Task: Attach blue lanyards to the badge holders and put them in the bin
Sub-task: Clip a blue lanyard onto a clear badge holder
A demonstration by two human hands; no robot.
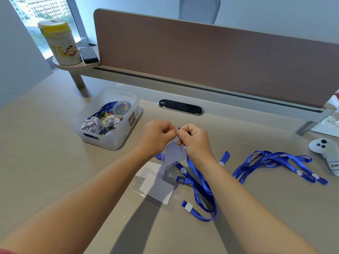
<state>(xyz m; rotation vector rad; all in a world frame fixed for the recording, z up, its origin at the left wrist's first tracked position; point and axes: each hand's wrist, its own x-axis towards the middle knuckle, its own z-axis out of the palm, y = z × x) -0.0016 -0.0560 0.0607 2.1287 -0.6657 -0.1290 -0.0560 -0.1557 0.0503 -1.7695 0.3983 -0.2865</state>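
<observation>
Left hand: fingers curled in, pinching the top edge of a clear badge holder held up off the desk.
Right hand: also pinching, right at that same top edge, where the end of a blue lanyard meets it. Can't tell if the clip is on, fingers cover it.
Badge holder: hangs down from the fingertips, long axis roughly vertical, top pointing far.
Lanyard: trails from the hands toward the near side, looping on the desk to the right of a stack of spare holders.
Spare lanyards: tangled pile further right, stretched left to right, just left of a white controller.
Bin: far left of the hands, well apart, already holding crumpled paper and a small round tub.
Room: bare desk between the hands and the bin.
</observation>
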